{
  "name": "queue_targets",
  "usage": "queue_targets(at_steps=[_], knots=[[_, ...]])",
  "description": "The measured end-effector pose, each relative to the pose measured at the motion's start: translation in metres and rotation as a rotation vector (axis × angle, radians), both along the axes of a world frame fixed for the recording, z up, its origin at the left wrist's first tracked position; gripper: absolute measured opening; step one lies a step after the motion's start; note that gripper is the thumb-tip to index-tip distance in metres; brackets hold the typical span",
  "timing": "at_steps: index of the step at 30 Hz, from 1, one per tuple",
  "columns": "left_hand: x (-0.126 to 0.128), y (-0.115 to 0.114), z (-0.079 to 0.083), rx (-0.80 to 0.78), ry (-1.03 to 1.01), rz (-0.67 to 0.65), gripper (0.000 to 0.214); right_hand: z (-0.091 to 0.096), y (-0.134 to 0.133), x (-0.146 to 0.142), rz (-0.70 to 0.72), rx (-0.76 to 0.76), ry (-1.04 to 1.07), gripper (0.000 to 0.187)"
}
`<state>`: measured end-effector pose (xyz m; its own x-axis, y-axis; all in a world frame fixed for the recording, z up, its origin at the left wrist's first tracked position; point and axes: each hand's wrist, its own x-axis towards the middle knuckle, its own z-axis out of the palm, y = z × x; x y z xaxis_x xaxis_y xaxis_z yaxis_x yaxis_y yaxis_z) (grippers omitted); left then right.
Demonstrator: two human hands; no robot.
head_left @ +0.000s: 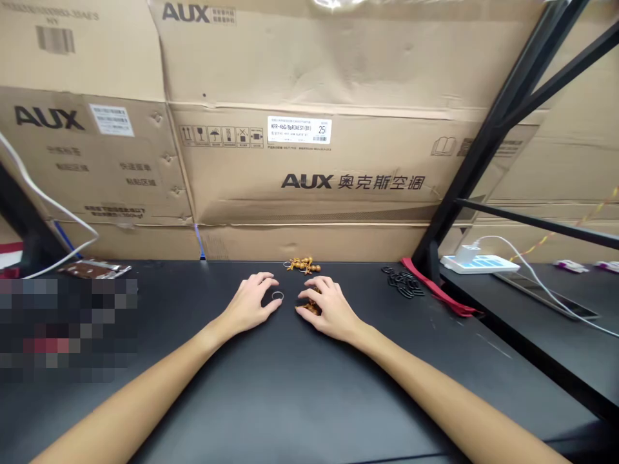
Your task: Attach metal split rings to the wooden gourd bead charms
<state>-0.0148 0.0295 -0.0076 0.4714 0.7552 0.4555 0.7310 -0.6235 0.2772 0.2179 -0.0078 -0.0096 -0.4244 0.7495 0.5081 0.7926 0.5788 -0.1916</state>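
Ring [277, 294] lies loose by half-open left grip [248, 303]; right grip [334, 310] cupping beads [313, 307], hold unclear; carton [358, 158]: "AUX".

A thin silvery ring [277, 292] lies on the bench [271, 386] between your left hand's [249, 301] thumb and fingers; glossy amber-brown pieces [313, 308] sit partly hidden under your right hand [333, 309].

AUX air-conditioner cardboard [338, 154] stands behind; power strip [493, 264] holds charger [468, 253]; red strap [438, 289] beside black metal post [469, 180]; white cable [517, 250] crosses dark device [527, 290].
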Motion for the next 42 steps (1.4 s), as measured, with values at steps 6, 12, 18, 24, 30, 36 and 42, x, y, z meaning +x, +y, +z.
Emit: queue_targets(at_steps=[6, 12, 18, 24, 30, 36, 42], knots=[[-0.007, 0.007, -0.003, 0.044, 0.171, -0.084, 0.034, -0.002, 0.004, 0.003, -0.063, -0.102, -0.045, 0.029], [-0.016, 0.019, -0.006, 0.074, 0.135, -0.050, 0.035, -0.004, 0.012, 0.009, -0.083, -0.081, -0.027, 0.017], [-0.022, 0.022, -0.003, -0.019, 0.150, -0.004, 0.047, -0.008, 0.022, 0.020, -0.104, -0.078, 0.015, 0.012], [-0.021, 0.020, -0.001, -0.084, 0.211, 0.013, 0.054, -0.014, 0.033, 0.027, -0.087, -0.119, 0.074, 0.011], [-0.013, 0.017, -0.001, -0.005, 0.223, 0.166, 0.060, -0.018, 0.044, 0.030, -0.076, -0.105, 0.138, 0.015], [0.026, 0.037, -0.003, 0.037, 0.217, 0.028, 0.057, -0.018, 0.052, 0.030, -0.117, -0.108, 0.148, 0.014], [0.058, 0.055, -0.002, 0.049, 0.222, 0.036, 0.045, -0.017, 0.051, 0.031, -0.117, -0.101, 0.138, 0.015]])
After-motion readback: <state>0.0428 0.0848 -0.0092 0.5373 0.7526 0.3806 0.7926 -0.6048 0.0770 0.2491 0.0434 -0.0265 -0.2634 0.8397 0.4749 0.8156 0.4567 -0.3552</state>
